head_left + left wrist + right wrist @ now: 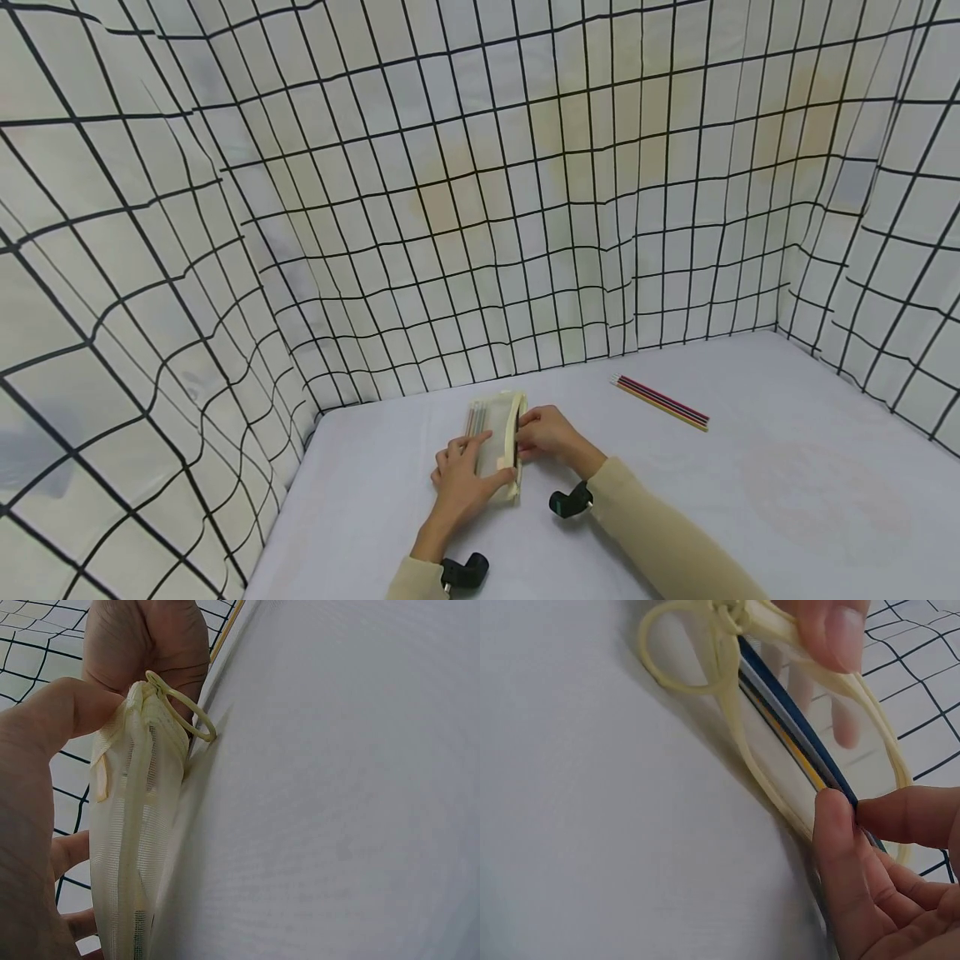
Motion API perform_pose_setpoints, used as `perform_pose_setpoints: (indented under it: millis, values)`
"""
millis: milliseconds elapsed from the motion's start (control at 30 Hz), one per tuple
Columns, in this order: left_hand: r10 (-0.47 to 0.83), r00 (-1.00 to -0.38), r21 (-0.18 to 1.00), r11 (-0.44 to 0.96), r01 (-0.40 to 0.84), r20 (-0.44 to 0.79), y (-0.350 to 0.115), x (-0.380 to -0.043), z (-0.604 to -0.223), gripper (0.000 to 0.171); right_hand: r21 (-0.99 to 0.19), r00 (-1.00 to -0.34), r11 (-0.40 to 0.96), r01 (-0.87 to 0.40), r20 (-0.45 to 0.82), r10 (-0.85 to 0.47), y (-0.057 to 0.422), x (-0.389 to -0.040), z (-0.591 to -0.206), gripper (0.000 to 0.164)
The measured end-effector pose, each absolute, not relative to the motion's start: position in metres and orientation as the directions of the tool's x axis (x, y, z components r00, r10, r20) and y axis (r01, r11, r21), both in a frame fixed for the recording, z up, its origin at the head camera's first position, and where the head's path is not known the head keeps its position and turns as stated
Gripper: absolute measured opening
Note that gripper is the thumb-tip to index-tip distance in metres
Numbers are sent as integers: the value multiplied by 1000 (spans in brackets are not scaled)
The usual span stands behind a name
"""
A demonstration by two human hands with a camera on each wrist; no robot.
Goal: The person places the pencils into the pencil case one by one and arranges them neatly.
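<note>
A pale yellow mesh pencil pouch [495, 421] stands on edge or tilted on the white table, its zipped side gaping toward the right. My left hand [461, 479] grips it from the left, thumb near the end with the cord loop [646, 652] and fingers spread behind the mesh. At the opening, my right hand [551, 433] pinches a few slim pencils [799, 724], blue, grey and yellow, between thumb and fingers. They lie along the inside of the pouch, their lower ends hidden by the hand. More thin sticks [476, 417] show by the pouch's left side in the head view.
Several coloured pencils [660, 403], red, dark and yellow, lie side by side on the table to the right. White sheeting behind a black grid net [525, 208] encloses the back and sides. Each wrist carries a black camera [572, 500].
</note>
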State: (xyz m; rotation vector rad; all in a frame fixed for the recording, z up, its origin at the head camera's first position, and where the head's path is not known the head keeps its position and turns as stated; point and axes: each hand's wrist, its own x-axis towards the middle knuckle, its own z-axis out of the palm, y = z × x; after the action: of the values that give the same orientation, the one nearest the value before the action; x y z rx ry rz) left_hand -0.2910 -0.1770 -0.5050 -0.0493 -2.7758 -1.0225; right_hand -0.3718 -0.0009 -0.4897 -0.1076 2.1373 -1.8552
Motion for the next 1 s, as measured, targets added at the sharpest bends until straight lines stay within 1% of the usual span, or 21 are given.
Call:
perform_pose_setpoints:
  millis: [133,200,400,533,733,933,1000]
  values:
    - [-29,-983,637,766,93,179,-177,-291,-505,80,-977,-956,176,121,-163,-243,-1,-369,-490,15]
    - [-28,-983,638,764,94,179,-177,-291,-505,80,-979,-960,171,114,-153,-235,0,-368,-489,14]
    - [-29,-983,648,755,99,184,-177,-291,-505,80,-977,-964,182,114,-153,-218,8,-370,-489,17]
    - [-31,-982,644,758,99,187,-177,-291,-505,81,-973,-966,213,87,-135,-219,17,-371,-485,19]
    - [-35,-981,652,752,99,189,-178,-290,-505,80,-945,-969,327,-16,-66,-239,34,-374,-475,22]
    - [-31,-980,657,746,109,198,-178,-289,-505,79,-887,-958,418,-196,81,-277,64,-382,-469,25]
    - [-26,-979,654,747,116,202,-178,-289,-504,79,-867,-951,439,-235,112,-287,75,-384,-468,25]
